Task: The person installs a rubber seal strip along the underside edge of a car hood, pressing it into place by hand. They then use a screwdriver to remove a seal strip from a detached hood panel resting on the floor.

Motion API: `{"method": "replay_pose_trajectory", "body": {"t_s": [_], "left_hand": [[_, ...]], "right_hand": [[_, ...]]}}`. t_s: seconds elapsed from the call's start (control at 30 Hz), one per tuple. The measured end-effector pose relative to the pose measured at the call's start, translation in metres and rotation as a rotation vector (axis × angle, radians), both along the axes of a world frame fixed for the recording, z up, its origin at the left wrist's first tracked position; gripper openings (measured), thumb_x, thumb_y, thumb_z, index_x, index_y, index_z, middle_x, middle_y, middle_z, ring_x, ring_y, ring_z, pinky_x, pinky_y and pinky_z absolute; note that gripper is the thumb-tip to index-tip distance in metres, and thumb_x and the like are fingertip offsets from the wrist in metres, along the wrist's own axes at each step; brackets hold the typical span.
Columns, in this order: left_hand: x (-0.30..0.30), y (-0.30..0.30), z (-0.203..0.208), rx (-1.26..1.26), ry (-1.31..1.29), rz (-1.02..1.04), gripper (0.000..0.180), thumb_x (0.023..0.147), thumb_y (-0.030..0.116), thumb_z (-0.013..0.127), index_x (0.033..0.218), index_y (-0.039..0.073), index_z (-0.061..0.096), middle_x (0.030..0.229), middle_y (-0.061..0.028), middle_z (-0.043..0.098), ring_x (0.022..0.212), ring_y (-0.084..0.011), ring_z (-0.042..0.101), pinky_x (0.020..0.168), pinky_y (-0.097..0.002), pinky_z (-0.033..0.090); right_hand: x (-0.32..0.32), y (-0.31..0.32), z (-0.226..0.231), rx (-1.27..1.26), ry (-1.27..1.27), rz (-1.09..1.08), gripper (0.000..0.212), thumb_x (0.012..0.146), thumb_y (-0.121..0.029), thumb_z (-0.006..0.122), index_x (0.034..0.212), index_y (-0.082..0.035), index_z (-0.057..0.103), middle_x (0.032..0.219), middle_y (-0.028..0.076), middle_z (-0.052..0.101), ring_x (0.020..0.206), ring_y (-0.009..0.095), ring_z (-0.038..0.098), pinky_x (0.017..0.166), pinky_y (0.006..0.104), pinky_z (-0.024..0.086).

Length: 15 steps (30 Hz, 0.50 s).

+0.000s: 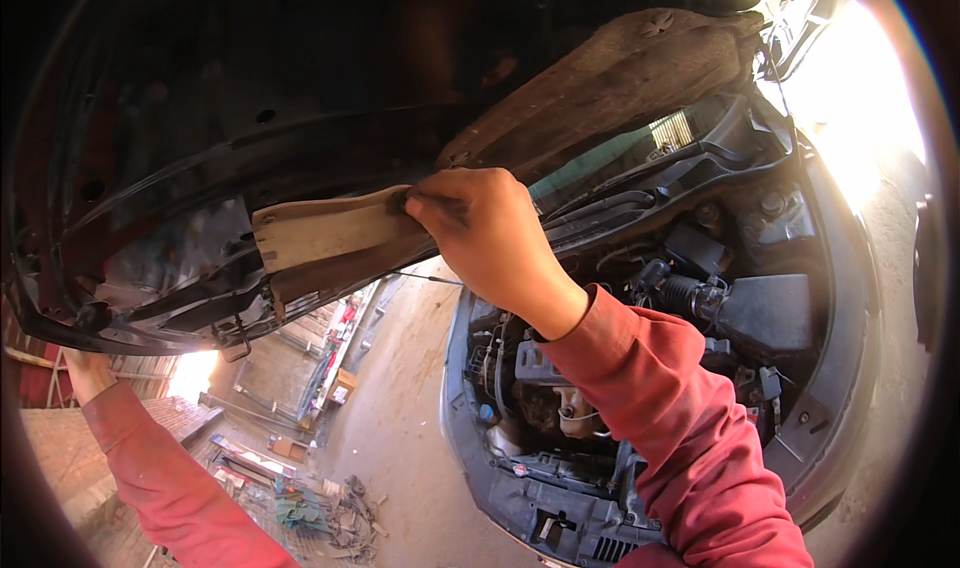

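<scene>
Overhead is the dark underside of a raised car hood (330,158). Its brown hood insulation pad (620,83) is partly peeled away, and a paler flap (325,233) hangs folded down on the left. My right hand (490,233) is closed on the pad where the flap meets the rest, fingers curled and thumb pressed to it. At the lower left my left hand (88,373) reaches up to the hood's front edge, its fingers hidden behind that edge.
Below and right lies the open engine bay, with an engine cover (540,363), an air filter box (768,311) and a ribbed intake hose (685,293). On the ground at left are a cardboard box (342,385), a scrap pile (355,518) and green pieces (300,508).
</scene>
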State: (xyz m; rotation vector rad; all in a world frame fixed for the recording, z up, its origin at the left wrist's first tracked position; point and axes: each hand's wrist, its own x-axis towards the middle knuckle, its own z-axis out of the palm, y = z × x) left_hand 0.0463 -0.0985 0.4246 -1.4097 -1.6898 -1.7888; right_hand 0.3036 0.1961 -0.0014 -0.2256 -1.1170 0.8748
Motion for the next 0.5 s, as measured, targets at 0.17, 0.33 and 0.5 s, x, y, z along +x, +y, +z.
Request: {"method": "replay_pose_trajectory", "body": {"t_s": [0.17, 0.33, 0.5], "left_hand": [[0.0, -0.001, -0.001, 0.0, 0.004, 0.009, 0.056, 0.107, 0.041, 0.042, 0.147, 0.001, 0.047, 0.142, -0.0097, 0.056, 0.127, -0.0248, 0.055, 0.101, -0.0369, 0.048], [-0.001, -0.002, -0.002, 0.003, 0.005, 0.013, 0.056, 0.107, 0.041, 0.042, 0.147, 0.001, 0.047, 0.142, -0.0097, 0.057, 0.127, -0.0248, 0.055, 0.101, -0.0369, 0.049], [-0.003, -0.004, -0.003, 0.006, 0.004, 0.018, 0.056, 0.107, 0.041, 0.042, 0.147, 0.001, 0.047, 0.141, -0.0097, 0.057, 0.126, -0.0247, 0.056, 0.1, -0.0369, 0.049]], "right_hand": [[0.007, 0.006, -0.004, 0.069, 0.03, 0.099, 0.015, 0.087, -0.007, 0.071, 0.097, 0.004, 0.074, 0.08, 0.016, 0.069, 0.068, 0.023, 0.065, 0.065, 0.0315, 0.05], [0.011, 0.007, -0.008, 0.141, 0.021, -0.047, 0.013, 0.085, -0.005, 0.072, 0.095, 0.003, 0.074, 0.089, 0.014, 0.066, 0.074, 0.026, 0.065, 0.067, 0.0333, 0.05], [0.004, 0.003, -0.009, 0.195, 0.061, -0.254, 0.009, 0.083, -0.005, 0.074, 0.089, 0.0, 0.074, 0.096, 0.012, 0.066, 0.082, 0.031, 0.065, 0.07, 0.0358, 0.051]]}}
